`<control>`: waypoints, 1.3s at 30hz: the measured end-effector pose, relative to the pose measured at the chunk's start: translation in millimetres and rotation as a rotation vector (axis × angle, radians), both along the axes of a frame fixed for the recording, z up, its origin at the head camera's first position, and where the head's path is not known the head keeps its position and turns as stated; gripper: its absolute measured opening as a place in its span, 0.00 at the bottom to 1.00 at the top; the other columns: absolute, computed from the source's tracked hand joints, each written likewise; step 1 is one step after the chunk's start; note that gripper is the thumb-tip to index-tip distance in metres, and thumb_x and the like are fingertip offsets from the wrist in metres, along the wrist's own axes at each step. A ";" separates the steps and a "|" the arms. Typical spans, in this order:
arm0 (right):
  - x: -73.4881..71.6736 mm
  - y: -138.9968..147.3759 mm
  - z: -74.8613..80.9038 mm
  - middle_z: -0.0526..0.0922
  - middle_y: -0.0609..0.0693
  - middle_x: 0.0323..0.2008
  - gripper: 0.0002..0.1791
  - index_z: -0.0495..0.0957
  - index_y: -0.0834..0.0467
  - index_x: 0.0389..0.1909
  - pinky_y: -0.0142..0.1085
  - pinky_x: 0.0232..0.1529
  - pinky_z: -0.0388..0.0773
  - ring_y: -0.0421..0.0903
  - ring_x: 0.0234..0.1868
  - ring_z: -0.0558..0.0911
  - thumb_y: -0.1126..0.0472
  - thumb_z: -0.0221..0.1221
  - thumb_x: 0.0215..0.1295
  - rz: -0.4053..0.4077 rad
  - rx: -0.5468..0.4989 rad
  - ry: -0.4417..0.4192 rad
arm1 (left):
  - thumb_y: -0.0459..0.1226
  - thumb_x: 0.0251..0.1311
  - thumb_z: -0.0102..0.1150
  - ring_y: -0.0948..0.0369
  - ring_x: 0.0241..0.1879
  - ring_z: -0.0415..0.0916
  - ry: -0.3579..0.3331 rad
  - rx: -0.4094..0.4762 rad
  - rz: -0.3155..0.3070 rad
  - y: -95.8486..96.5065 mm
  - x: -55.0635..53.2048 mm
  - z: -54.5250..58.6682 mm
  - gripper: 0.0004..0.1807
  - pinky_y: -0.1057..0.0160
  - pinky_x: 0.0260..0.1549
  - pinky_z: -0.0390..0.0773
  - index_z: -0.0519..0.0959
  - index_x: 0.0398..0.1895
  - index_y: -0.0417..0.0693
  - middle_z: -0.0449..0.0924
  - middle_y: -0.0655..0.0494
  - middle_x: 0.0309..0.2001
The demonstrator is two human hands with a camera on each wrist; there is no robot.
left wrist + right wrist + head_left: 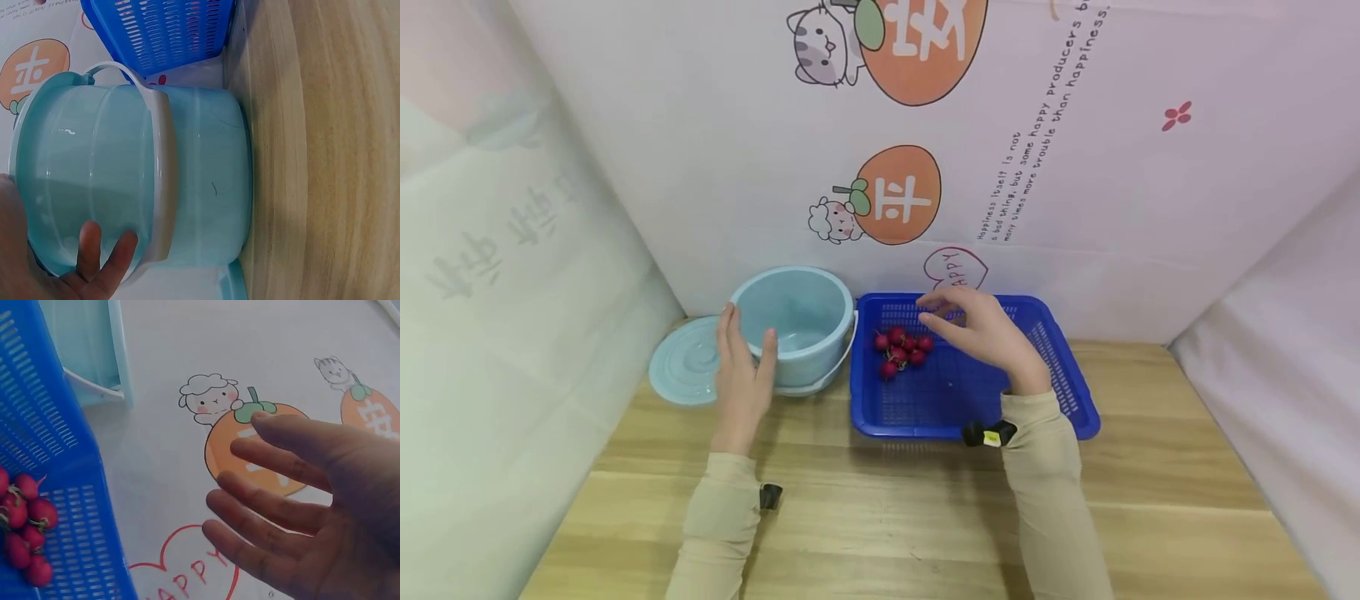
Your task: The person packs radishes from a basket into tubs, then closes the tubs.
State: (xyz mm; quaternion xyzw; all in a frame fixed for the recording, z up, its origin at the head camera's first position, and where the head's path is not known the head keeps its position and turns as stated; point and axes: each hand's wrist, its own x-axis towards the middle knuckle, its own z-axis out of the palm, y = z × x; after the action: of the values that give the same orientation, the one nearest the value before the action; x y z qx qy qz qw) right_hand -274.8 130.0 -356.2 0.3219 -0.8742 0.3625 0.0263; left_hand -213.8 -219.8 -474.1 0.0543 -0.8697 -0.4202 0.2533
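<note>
Inside the blue plastic basket (940, 429) lies a small cluster of red radishes (898, 354), toward its left side. My right hand (977, 329) hovers over the basket, fingers loosely bent with nothing in them; in the right wrist view the same hand (300, 500) has its fingers spread. To the left stands a light blue bucket (808, 362) with a white handle (164, 175) hanging down its front. My left hand (743, 379) is at the bucket's left rim, thumb and fingers apart, and its fingers (119, 256) lie along the side in the left wrist view.
A light blue lid (681, 367) lies on the wooden table (880, 517) left of the bucket, partly hidden by my left hand. Behind the bucket and basket rises a white printed cloth (737, 192). More white cloth (1270, 375) hangs at the right.
</note>
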 end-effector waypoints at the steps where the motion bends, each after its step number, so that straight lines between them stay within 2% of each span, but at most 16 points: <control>1: -3.7 -2.0 3.0 0.87 0.56 0.53 0.16 0.84 0.59 0.59 0.56 0.55 0.82 0.52 0.54 0.85 0.57 0.64 0.76 0.007 0.013 -0.004 | 0.62 0.79 0.40 0.36 0.72 0.65 -0.001 0.004 0.000 -0.1 -0.3 0.2 0.46 0.29 0.54 0.75 0.44 0.87 0.48 0.37 0.61 0.86; 3: -11.9 -5.6 6.7 0.89 0.54 0.51 0.16 0.84 0.59 0.59 0.56 0.57 0.81 0.52 0.53 0.85 0.57 0.64 0.76 0.020 0.038 -0.019 | 0.63 0.79 0.40 0.36 0.72 0.65 -0.004 0.008 0.001 -0.3 -0.8 0.3 0.46 0.29 0.54 0.75 0.44 0.87 0.48 0.37 0.62 0.86; 6: -27.4 -10.5 3.5 0.89 0.54 0.50 0.15 0.85 0.58 0.57 0.55 0.57 0.80 0.53 0.53 0.86 0.57 0.64 0.75 0.041 0.069 -0.045 | 0.63 0.79 0.40 0.36 0.68 0.69 -0.007 0.004 0.005 -0.6 -1.4 0.0 0.46 0.31 0.49 0.78 0.45 0.87 0.47 0.37 0.62 0.86; 8: -38.3 -13.7 -3.4 0.89 0.53 0.50 0.14 0.85 0.58 0.56 0.54 0.58 0.80 0.53 0.53 0.86 0.57 0.65 0.75 0.058 0.102 -0.070 | 0.63 0.79 0.39 0.35 0.64 0.72 -0.007 -0.005 0.007 -1.1 -1.6 -0.2 0.46 0.34 0.41 0.80 0.46 0.87 0.46 0.38 0.61 0.86; 14: -60.9 -20.0 -32.9 0.89 0.52 0.49 0.13 0.86 0.61 0.53 0.52 0.58 0.81 0.52 0.52 0.86 0.57 0.65 0.74 0.108 0.224 -0.152 | 0.62 0.80 0.38 0.35 0.63 0.73 -0.012 -0.033 -0.005 -1.6 -2.1 -1.5 0.45 0.36 0.38 0.81 0.48 0.86 0.42 0.40 0.54 0.86; 22: -75.2 -31.5 -62.6 0.88 0.53 0.51 0.14 0.85 0.62 0.54 0.51 0.55 0.83 0.54 0.53 0.85 0.59 0.66 0.73 0.125 0.269 -0.243 | 0.61 0.81 0.38 0.35 0.60 0.75 -0.010 -0.037 -0.019 -4.0 -1.4 0.0 0.44 0.37 0.40 0.81 0.47 0.86 0.42 0.40 0.54 0.86; 24: -78.3 -35.7 -68.2 0.88 0.55 0.53 0.15 0.85 0.62 0.56 0.52 0.58 0.81 0.55 0.55 0.84 0.59 0.67 0.73 0.124 0.288 -0.252 | 0.60 0.81 0.39 0.35 0.55 0.77 -0.007 -0.033 -0.018 -5.4 -1.0 1.5 0.44 0.39 0.37 0.81 0.47 0.86 0.42 0.39 0.56 0.86; 26: -79.0 -37.0 -73.1 0.87 0.57 0.56 0.17 0.84 0.62 0.58 0.53 0.61 0.79 0.56 0.58 0.83 0.59 0.67 0.72 0.114 0.300 -0.249 | 0.60 0.81 0.39 0.35 0.56 0.77 -0.004 -0.024 -0.020 -4.9 -0.8 0.5 0.44 0.37 0.40 0.81 0.47 0.86 0.42 0.39 0.57 0.86; 30: -79.5 -39.7 -75.1 0.84 0.60 0.60 0.22 0.82 0.64 0.62 0.56 0.66 0.75 0.59 0.63 0.80 0.61 0.69 0.70 0.087 0.319 -0.237 | 0.59 0.81 0.40 0.35 0.58 0.76 0.013 -0.015 -0.023 -4.7 -3.0 1.4 0.44 0.35 0.44 0.80 0.48 0.86 0.41 0.39 0.57 0.86; 34: -80.4 -41.6 -76.9 0.83 0.62 0.61 0.23 0.81 0.65 0.62 0.56 0.67 0.73 0.60 0.64 0.78 0.61 0.70 0.69 0.078 0.352 -0.231 | 0.59 0.81 0.40 0.36 0.48 0.79 0.011 -0.010 -0.023 -4.6 -4.2 3.0 0.43 0.39 0.35 0.80 0.48 0.86 0.41 0.39 0.58 0.86; 37: -80.2 -43.3 -81.9 0.83 0.62 0.60 0.23 0.81 0.65 0.62 0.57 0.68 0.73 0.60 0.63 0.78 0.62 0.69 0.69 0.084 0.365 -0.224 | 0.60 0.81 0.40 0.35 0.46 0.79 0.001 -0.009 -0.020 -4.6 -3.9 2.0 0.43 0.38 0.34 0.81 0.47 0.86 0.42 0.39 0.58 0.86; 39: -79.7 -44.5 -85.3 0.83 0.62 0.59 0.22 0.81 0.65 0.62 0.57 0.67 0.73 0.60 0.63 0.78 0.63 0.69 0.69 0.087 0.371 -0.215 | 0.60 0.80 0.39 0.34 0.50 0.79 -0.006 -0.008 -0.020 -4.8 -3.6 0.3 0.44 0.36 0.38 0.81 0.47 0.86 0.43 0.39 0.58 0.86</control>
State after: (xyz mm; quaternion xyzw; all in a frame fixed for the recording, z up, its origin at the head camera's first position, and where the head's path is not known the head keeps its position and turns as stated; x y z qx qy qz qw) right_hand -354.5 85.5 -441.5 0.3180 -0.9090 0.2286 -0.1424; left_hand -217.5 -224.5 -473.8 0.0457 -0.8726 -0.4192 0.2465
